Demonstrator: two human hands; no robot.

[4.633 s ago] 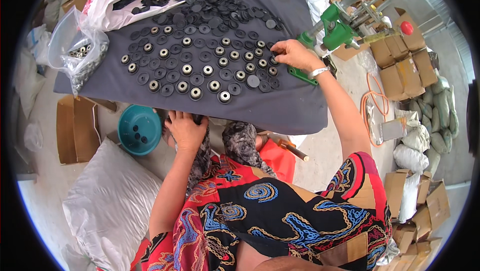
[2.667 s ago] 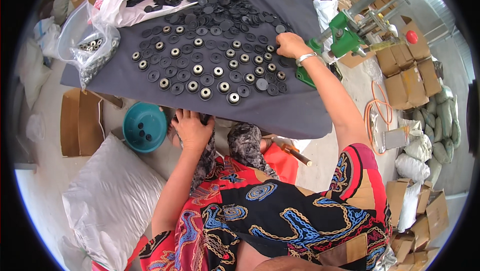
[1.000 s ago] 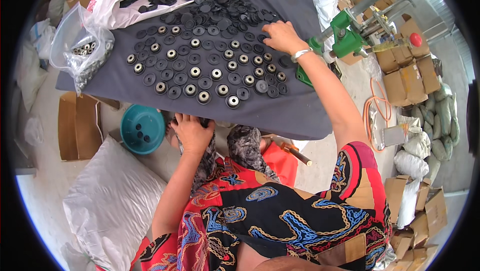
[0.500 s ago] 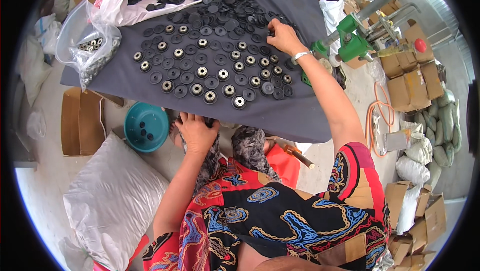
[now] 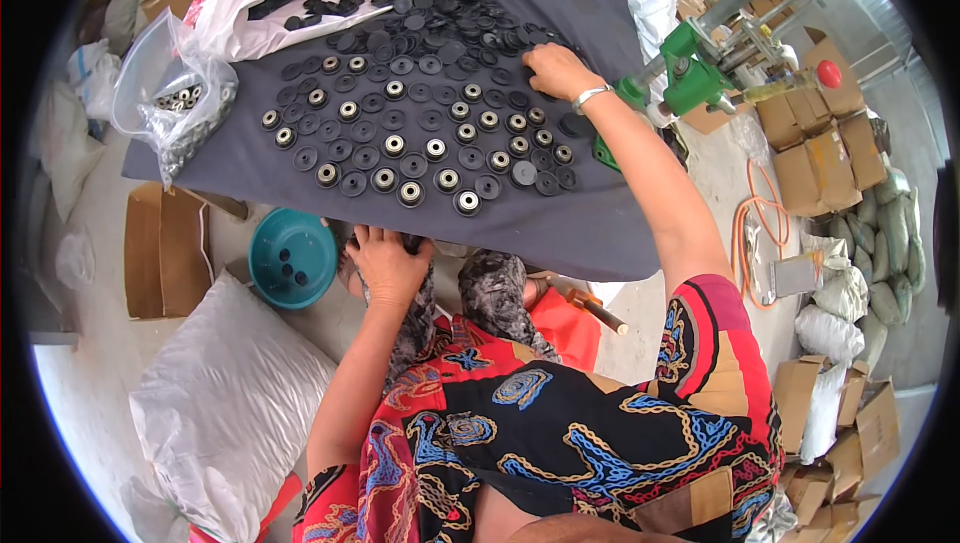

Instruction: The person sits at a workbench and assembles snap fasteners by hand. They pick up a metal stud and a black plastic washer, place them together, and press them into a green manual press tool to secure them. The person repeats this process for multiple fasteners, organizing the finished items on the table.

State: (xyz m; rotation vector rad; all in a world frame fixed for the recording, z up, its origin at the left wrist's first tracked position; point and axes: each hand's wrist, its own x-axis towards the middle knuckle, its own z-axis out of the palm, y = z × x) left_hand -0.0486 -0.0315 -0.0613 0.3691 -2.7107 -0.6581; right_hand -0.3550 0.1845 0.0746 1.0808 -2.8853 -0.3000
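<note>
My right hand (image 5: 558, 73), a bracelet at its wrist, reaches over the dark grey cloth-covered table (image 5: 300, 201). Its fingers are curled together beside the heap of black discs (image 5: 470, 23); what they pinch, if anything, is hidden. Single discs (image 5: 430, 120) lie spread toward the near edge, and many carry a silver ring-shaped bearing (image 5: 410, 194). My left hand (image 5: 388, 265) rests below the table's near edge on my patterned trouser leg, fingers outstretched and holding nothing visible.
A pink-white sack (image 5: 215, 33) of discs lies at the back left, beside a clear bag (image 5: 190, 133) of bearings. Green machinery (image 5: 695, 73) stands right of the table. A teal basin (image 5: 310, 288), an open carton (image 5: 160, 273) and a stuffed white sack (image 5: 220, 383) are at left.
The view has shifted slightly, so the table items sit a little farther left. My right hand's fingers have drawn closer together beside the heap. My left hand stays on the leg.
</note>
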